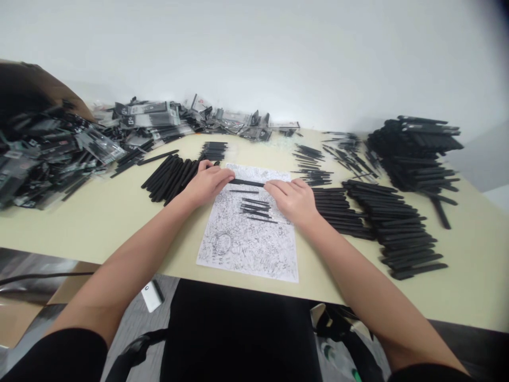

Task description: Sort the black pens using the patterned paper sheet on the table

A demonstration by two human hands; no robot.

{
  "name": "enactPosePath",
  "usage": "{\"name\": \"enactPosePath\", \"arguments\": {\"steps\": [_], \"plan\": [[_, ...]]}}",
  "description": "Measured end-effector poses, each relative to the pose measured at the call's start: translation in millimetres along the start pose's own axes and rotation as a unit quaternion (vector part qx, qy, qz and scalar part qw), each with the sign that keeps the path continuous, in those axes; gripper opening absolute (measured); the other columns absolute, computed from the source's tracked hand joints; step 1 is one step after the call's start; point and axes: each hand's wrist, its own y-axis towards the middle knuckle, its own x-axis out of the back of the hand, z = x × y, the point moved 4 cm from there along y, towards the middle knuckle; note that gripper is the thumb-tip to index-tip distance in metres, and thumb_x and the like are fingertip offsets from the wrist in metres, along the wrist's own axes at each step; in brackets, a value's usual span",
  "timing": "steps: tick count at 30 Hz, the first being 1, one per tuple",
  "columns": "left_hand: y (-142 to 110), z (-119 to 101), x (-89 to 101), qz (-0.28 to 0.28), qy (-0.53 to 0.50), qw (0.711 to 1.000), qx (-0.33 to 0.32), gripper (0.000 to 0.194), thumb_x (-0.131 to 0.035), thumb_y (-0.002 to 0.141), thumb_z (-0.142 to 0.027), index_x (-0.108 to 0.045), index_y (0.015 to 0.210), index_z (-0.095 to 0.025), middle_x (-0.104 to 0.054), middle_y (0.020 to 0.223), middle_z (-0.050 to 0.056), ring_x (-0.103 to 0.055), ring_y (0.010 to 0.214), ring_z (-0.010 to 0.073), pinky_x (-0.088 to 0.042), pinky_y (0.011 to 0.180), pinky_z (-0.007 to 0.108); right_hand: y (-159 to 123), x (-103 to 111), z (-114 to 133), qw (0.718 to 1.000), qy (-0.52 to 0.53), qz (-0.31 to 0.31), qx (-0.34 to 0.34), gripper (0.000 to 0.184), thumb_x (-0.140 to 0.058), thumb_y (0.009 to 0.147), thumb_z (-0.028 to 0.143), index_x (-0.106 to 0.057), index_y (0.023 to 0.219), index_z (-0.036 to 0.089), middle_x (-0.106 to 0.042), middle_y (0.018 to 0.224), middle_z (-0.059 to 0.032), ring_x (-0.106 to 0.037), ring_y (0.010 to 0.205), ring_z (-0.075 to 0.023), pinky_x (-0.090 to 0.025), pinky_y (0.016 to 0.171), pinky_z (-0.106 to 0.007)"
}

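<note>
My left hand [207, 185] and my right hand [288, 201] rest on the top edge of a sheet of paper printed with black doodles [248, 246]. One thin black pen [246, 183] lies across between them, its ends pinched in the fingertips of both hands. Several loose black pens [254, 211] lie on the sheet just below it, at slightly different angles. A tight row of black pens [170, 178] lies beside my left hand, and another [342, 215] lies close to my right hand.
The cream table [99, 228] holds a heap of bagged black pens [51, 146] at the left and back, and a large stack of black pens [413, 151] at the far right. A white phone [152, 295] lies on the floor below the front edge. A black chair back [238, 334] stands before me.
</note>
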Motion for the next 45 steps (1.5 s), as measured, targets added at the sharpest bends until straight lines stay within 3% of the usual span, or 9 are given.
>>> {"name": "enactPosePath", "arguments": {"steps": [4,8,15,21,28,33,38,41,45], "plan": [[0.7,-1.0,2.2,-0.004,-0.018,1.0,-0.003,0.033,-0.032,0.099,-0.031,-0.063,0.098,-0.02,-0.071,0.087,0.005,-0.061,0.078,0.0175,-0.034,0.089,0.039,0.9,-0.1,1.5,1.0,-0.005,0.009,-0.024,0.033,-0.044,0.093,0.018,-0.063,0.12,0.024,-0.071,0.108,-0.0035,-0.059,0.071,-0.0147,-0.033,0.067,-0.033],[1.0,-1.2,4.8,-0.019,-0.01,1.0,-0.001,0.032,-0.032,0.099,-0.032,-0.062,0.097,-0.02,-0.071,0.088,0.005,-0.061,0.077,0.0173,-0.035,0.089,0.039,2.2,1.6,2.9,0.999,-0.007,0.01,-0.031,0.037,-0.043,0.096,0.038,-0.063,0.119,0.018,-0.07,0.111,-0.0075,-0.06,0.081,-0.0199,-0.032,0.075,-0.035],[0.9,-2.8,6.6,-0.036,0.001,0.999,-0.006,0.029,-0.034,0.099,-0.031,-0.061,0.095,-0.02,-0.071,0.087,0.005,-0.058,0.074,0.0166,-0.035,0.088,0.038,3.7,-1.2,1.3,0.999,-0.003,0.022,-0.031,0.034,-0.037,0.098,0.03,-0.069,0.099,0.019,-0.071,0.09,-0.0072,-0.055,0.076,-0.0206,-0.028,0.077,-0.038],[0.9,-3.7,5.4,-0.032,-0.002,0.999,-0.014,0.029,-0.035,0.099,-0.029,-0.061,0.095,-0.019,-0.071,0.086,0.005,-0.059,0.076,0.017,-0.036,0.088,0.038,2.2,-3.2,0.0,0.999,-0.011,-0.005,-0.038,0.027,-0.041,0.098,0.028,-0.065,0.09,0.019,-0.068,0.083,-0.0041,-0.053,0.07,-0.0175,-0.027,0.077,-0.035],[1.2,-2.8,7.3,-0.031,-0.005,1.0,-0.002,0.03,-0.034,0.099,-0.03,-0.061,0.095,-0.019,-0.07,0.086,0.006,-0.057,0.074,0.0171,-0.036,0.088,0.039,2.1,0.6,1.3,0.997,-0.029,-0.042,-0.056,0.04,-0.043,0.097,0.045,-0.061,0.116,0.015,-0.069,0.096,-0.0059,-0.055,0.075,-0.0184,-0.027,0.079,-0.035],[1.2,-3.1,7.9,-0.029,-0.008,1.0,-0.002,0.029,-0.034,0.099,-0.029,-0.061,0.094,-0.019,-0.07,0.085,0.006,-0.057,0.074,0.0174,-0.036,0.088,0.039,2.9,-2.7,1.6,0.999,-0.013,-0.016,-0.033,0.033,-0.038,0.099,0.032,-0.068,0.099,0.019,-0.071,0.095,-0.0036,-0.055,0.074,-0.0166,-0.025,0.08,-0.036],[1.4,-2.8,6.6,-0.024,-0.008,1.0,0.001,0.028,-0.035,0.099,-0.029,-0.061,0.094,-0.019,-0.07,0.086,0.006,-0.057,0.074,0.0171,-0.036,0.089,0.04,2.1,-5.1,1.1,1.0,-0.008,-0.014,-0.018,0.028,-0.042,0.098,0.03,-0.067,0.091,0.018,-0.07,0.09,-0.0039,-0.052,0.07,-0.0159,-0.025,0.079,-0.035],[1.5,-2.8,6.3,-0.023,-0.006,1.0,0.002,0.029,-0.034,0.099,-0.029,-0.061,0.095,-0.019,-0.07,0.087,0.006,-0.057,0.073,0.0169,-0.036,0.089,0.039,1.4,-4.5,1.6,0.999,-0.008,-0.021,-0.024,0.026,-0.044,0.098,0.033,-0.065,0.099,0.018,-0.07,0.093,-0.0043,-0.053,0.072,-0.0166,-0.026,0.08,-0.035],[1.4,-3.2,6.9,-0.034,-0.012,0.999,-0.008,0.029,-0.034,0.099,-0.028,-0.061,0.095,-0.019,-0.07,0.087,0.006,-0.055,0.073,0.0172,-0.036,0.088,0.039,2.0,-3.1,2.6,0.999,-0.024,-0.023,-0.043,0.037,-0.042,0.098,0.043,-0.062,0.114,0.016,-0.07,0.097,-0.0066,-0.055,0.076,-0.0189,-0.026,0.081,-0.035]]}}
